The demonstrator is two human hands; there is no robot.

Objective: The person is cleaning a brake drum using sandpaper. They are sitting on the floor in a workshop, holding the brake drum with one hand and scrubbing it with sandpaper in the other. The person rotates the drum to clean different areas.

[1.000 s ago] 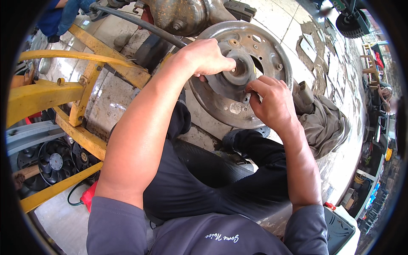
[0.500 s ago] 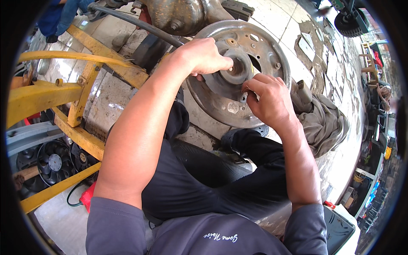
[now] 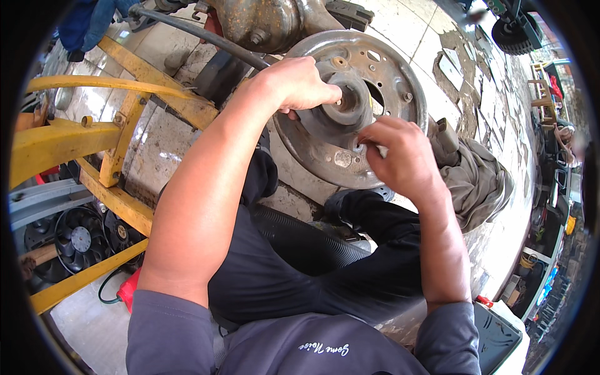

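A round worn metal brake backing plate (image 3: 405, 70) stands tilted in front of me on the end of a rusty axle housing (image 3: 275, 25). At its middle sits a dark ring-shaped hub (image 3: 357, 94) with a hollow centre. My left hand (image 3: 297, 84) is closed on the hub's left side, thumb on its front and the other fingers curled behind, partly hidden. My right hand (image 3: 399, 147) is at the hub's lower right edge, beside a bolt hole. Its thumb and forefinger are bent close together. Whatever lies between those fingertips is too small to make out.
A yellow steel frame (image 3: 69, 140) stands at left, with black fans (image 3: 80, 239) below it. A long metal bar (image 3: 200, 32) runs to the axle from the upper left. Right of the plate lies a brown cloth (image 3: 478, 178). Broken tiles (image 3: 453, 69) cover the floor beyond.
My right hand has shifted slightly down and right, its fingers drawing back a little from the hub. My left hand keeps its hold on the hub.
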